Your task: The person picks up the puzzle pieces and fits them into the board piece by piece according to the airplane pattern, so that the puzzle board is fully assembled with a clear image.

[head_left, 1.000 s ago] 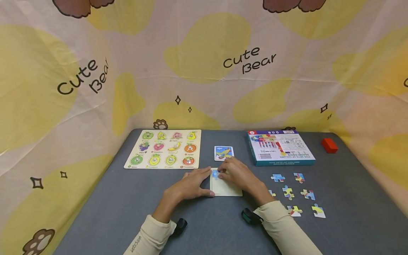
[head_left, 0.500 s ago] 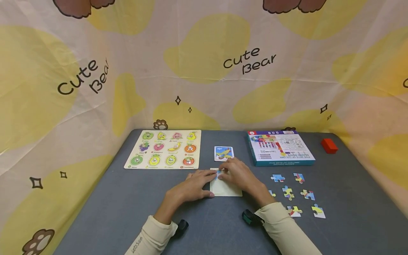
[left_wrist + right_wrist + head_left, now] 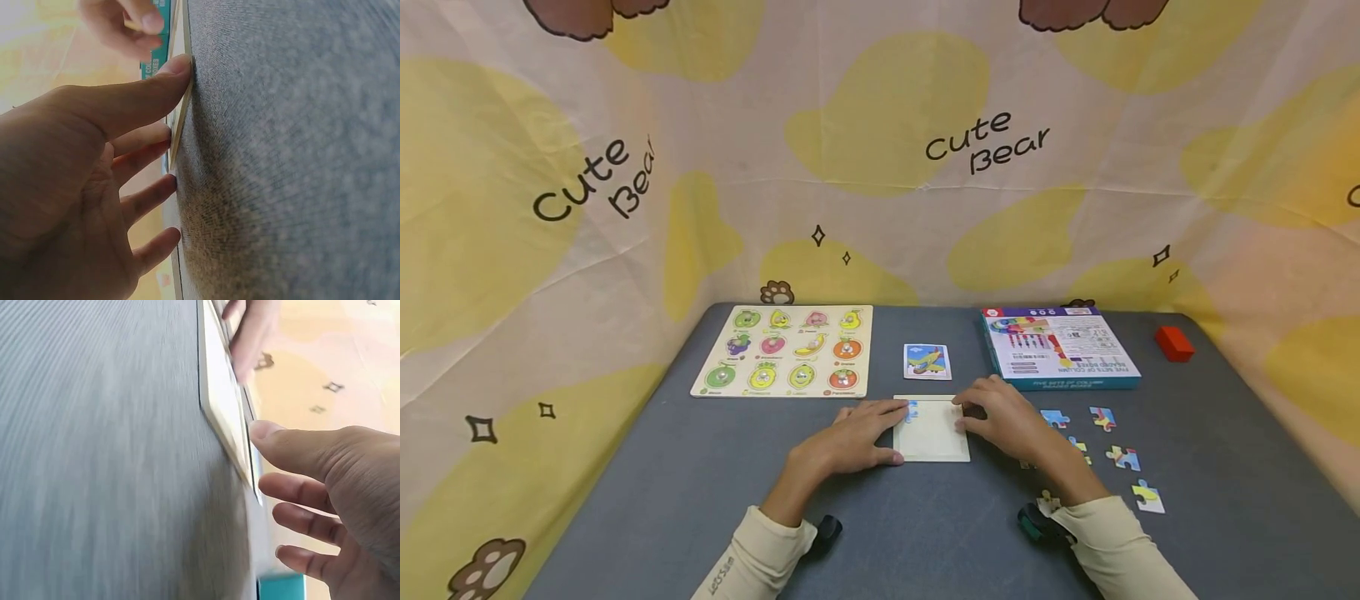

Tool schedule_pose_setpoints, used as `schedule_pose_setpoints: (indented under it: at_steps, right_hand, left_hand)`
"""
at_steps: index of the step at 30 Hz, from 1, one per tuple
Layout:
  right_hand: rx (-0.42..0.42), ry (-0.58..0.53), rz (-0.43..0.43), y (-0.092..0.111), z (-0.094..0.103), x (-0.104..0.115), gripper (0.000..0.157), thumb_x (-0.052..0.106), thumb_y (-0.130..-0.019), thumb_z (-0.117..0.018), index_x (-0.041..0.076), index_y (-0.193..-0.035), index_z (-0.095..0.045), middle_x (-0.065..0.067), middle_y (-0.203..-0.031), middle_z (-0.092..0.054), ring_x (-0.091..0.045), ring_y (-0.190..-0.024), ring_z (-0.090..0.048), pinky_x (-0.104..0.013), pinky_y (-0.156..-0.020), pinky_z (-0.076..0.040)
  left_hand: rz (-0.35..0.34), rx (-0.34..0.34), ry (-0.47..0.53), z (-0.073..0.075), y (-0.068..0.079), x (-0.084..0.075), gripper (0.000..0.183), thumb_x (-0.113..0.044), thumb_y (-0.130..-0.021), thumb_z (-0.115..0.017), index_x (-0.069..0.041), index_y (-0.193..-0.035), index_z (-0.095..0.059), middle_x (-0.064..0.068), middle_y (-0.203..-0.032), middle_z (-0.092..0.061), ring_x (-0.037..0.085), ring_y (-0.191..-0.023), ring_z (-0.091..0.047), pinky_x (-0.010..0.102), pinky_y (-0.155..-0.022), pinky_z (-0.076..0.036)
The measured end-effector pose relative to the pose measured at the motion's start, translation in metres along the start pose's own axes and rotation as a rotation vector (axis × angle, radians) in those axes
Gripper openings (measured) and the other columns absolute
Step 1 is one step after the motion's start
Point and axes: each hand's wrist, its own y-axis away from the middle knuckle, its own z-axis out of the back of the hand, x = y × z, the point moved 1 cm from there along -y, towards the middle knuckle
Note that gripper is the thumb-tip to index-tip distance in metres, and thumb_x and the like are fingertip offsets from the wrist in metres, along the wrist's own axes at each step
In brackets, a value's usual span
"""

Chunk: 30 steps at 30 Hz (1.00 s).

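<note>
Cream board meets the outstretched fingers of my left hand (image 3: 853,437), which rest along the left side of the puzzle tray (image 3: 932,437), partly covering the blue puzzle piece (image 3: 913,411) in its far left corner. My right hand (image 3: 1003,418), loosely bent and holding nothing, is at the right edge. Beyond lies the airplane card (image 3: 927,362); loose pieces (image 3: 1123,457) lie rightward.

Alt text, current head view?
Left hand touches the left edge of a cream tray bearing a blue puzzle piece; right hand is by the opposite edge. Beyond lie a fruit board, airplane card and box; loose puzzle pieces lie right.
</note>
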Motion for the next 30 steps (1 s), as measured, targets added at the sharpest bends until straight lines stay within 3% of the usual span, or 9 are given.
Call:
schedule_pose_setpoints:
  at_steps: [6, 11, 17, 24, 30]
  right_hand:
    - [-0.005, 0.004, -0.071, 0.025, 0.016, -0.021, 0.031, 0.026, -0.095, -0.081, 0.012, -0.123, -0.078, -0.002, -0.113, -0.070, -0.026, -0.111, -0.060, -0.054, -0.097, -0.049]
    - [-0.003, -0.020, -0.113, 0.041, 0.028, -0.041, 0.032, 0.025, -0.095, -0.082, 0.009, -0.123, -0.078, -0.004, -0.113, -0.070, -0.028, -0.111, -0.058, -0.055, -0.096, -0.048]
    - [0.033, -0.021, -0.145, 0.050, 0.045, -0.064, 0.033, 0.027, -0.094, -0.083, 0.008, -0.121, -0.079, -0.006, -0.115, -0.073, -0.029, -0.110, -0.058, -0.056, -0.096, -0.048]
    - [0.118, -0.061, -0.212, 0.057, 0.061, -0.084, 0.036, 0.026, -0.092, -0.084, 0.004, -0.121, -0.078, -0.013, -0.121, -0.074, -0.037, -0.116, -0.058, -0.066, -0.101, -0.043]
    - [0.136, -0.056, -0.214, 0.062, 0.067, -0.093, 0.032, 0.023, -0.090, -0.085, 0.003, -0.115, -0.080, -0.011, -0.114, -0.075, -0.032, -0.108, -0.062, -0.059, -0.095, -0.048]
  left_hand:
    - [-0.004, -0.006, 0.011, 0.000, 0.001, 0.001, 0.074, -0.036, -0.100, -0.075, -0.012, -0.163, -0.043, 0.003, -0.170, -0.038, 0.030, -0.156, -0.035, 0.061, -0.113, -0.032]
    - [-0.008, -0.008, 0.016, 0.000, 0.001, 0.001, 0.074, -0.036, -0.099, -0.075, -0.012, -0.162, -0.044, 0.002, -0.171, -0.037, 0.030, -0.156, -0.034, 0.062, -0.113, -0.031]
    - [-0.007, -0.003, 0.015, 0.001, 0.000, 0.001, 0.075, -0.036, -0.099, -0.075, -0.012, -0.163, -0.044, 0.001, -0.171, -0.037, 0.030, -0.156, -0.034, 0.062, -0.113, -0.031]
    - [-0.008, 0.000, 0.016, 0.001, -0.001, 0.000, 0.075, -0.037, -0.099, -0.075, -0.012, -0.163, -0.044, 0.002, -0.171, -0.037, 0.032, -0.156, -0.034, 0.064, -0.115, -0.030]
    - [-0.004, -0.004, 0.026, 0.001, -0.001, 0.000, 0.075, -0.036, -0.099, -0.075, -0.012, -0.163, -0.044, 0.002, -0.171, -0.037, 0.032, -0.156, -0.035, 0.065, -0.115, -0.030]
